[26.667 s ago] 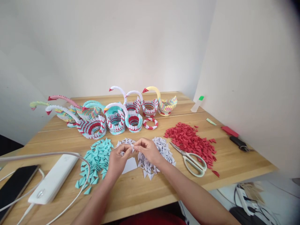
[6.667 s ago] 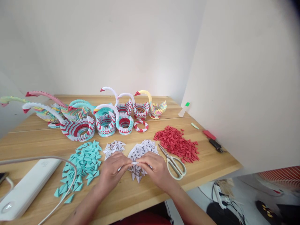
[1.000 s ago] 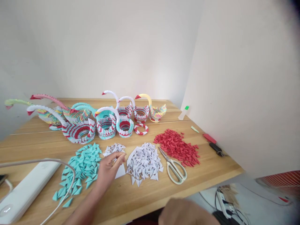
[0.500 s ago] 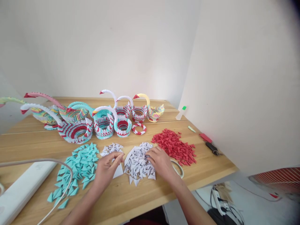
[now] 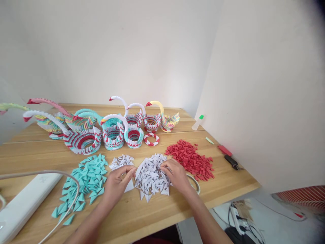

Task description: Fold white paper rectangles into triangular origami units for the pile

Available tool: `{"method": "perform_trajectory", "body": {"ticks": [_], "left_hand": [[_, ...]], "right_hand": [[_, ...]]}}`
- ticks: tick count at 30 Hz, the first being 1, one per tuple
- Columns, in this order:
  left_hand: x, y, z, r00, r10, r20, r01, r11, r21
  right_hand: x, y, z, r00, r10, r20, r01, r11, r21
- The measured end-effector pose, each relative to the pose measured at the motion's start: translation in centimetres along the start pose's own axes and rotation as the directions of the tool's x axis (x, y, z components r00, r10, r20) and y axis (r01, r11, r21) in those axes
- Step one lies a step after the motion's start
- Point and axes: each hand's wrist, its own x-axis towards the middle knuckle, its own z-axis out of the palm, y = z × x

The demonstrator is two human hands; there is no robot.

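Note:
On the wooden table [image 5: 162,211] lies a large pile of white folded paper triangles [image 5: 151,174]. My left hand [image 5: 118,181] is pinched at the pile's left edge; what its fingertips hold, if anything, is too small to make out. At the right side of the same pile, my right hand [image 5: 176,174] has thumb and fingers pressed together, their contents unclear. A smaller white pile [image 5: 122,160] sits behind my left hand, with a white paper sheet [image 5: 129,185] beside it. Turquoise triangles [image 5: 85,179] lie to the left, red triangles [image 5: 190,159] to the right.
Several paper swans [image 5: 82,140] stand along the back. A red and white ring [image 5: 151,139] lies before them. A white power strip [image 5: 27,203] and cable are at left. Behind my right wrist is a tape roll [image 5: 195,184]; a black-handled tool [image 5: 231,162] lies near the right edge.
My right hand has shifted slightly right, and its fingers have drawn together over the white pile. My left hand stays pinched in nearly the same place. The view has shifted slightly.

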Motion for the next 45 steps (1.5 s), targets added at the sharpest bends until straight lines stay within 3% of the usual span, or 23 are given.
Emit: {"method": "perform_trajectory", "body": {"ticks": [5, 10, 13, 17, 19, 24, 30, 34, 38, 45], "left_hand": [[0.0, 0.6, 0.3, 0.996, -0.011, 0.089, 0.014, 0.999, -0.037], [-0.2, 0.8, 0.6, 0.987, -0.01, 0.163, 0.031, 0.991, -0.127], [-0.3, 0.9, 0.7, 0.984, 0.004, 0.18, 0.029, 0.983, -0.179], [-0.2, 1.1, 0.4, 0.984, -0.027, 0.177, 0.07, 0.968, -0.239], [-0.2, 1.1, 0.2, 0.983, -0.053, 0.174, 0.102, 0.953, -0.287], [-0.1, 1.1, 0.0, 0.976, -0.122, 0.182, 0.191, 0.881, -0.434], [-0.2, 0.9, 0.5, 0.944, -0.193, 0.268, 0.319, 0.741, -0.591], [-0.2, 0.9, 0.8, 0.898, -0.247, 0.365, 0.437, 0.599, -0.671], [-0.2, 0.9, 0.8, 0.874, -0.271, 0.403, 0.484, 0.535, -0.692], [-0.1, 0.4, 0.8, 0.86, -0.29, 0.42, 0.506, 0.384, -0.772]], "right_hand": [[-0.3, -2.4, 0.0, 0.986, 0.135, 0.1, -0.163, 0.911, 0.378], [0.0, -5.2, 0.9, 0.975, 0.095, 0.203, -0.196, 0.803, 0.563], [0.3, -6.2, 1.2, 0.982, 0.077, 0.171, -0.156, 0.838, 0.522], [0.5, -7.3, 1.3, 0.997, -0.054, 0.046, 0.035, 0.94, 0.339], [0.5, -7.5, 1.4, 0.995, -0.096, 0.011, 0.088, 0.944, 0.317], [0.1, -7.6, 2.3, 0.998, -0.052, -0.032, 0.06, 0.915, 0.398], [-0.1, -7.7, 3.1, 0.947, -0.223, -0.232, 0.274, 0.936, 0.22], [-0.1, -7.3, 3.6, 0.921, -0.306, -0.24, 0.338, 0.935, 0.105], [-0.2, -7.2, 3.8, 0.928, -0.315, -0.199, 0.331, 0.942, 0.051], [-0.1, -7.6, 3.8, 0.939, -0.284, -0.195, 0.311, 0.943, 0.119]]}}
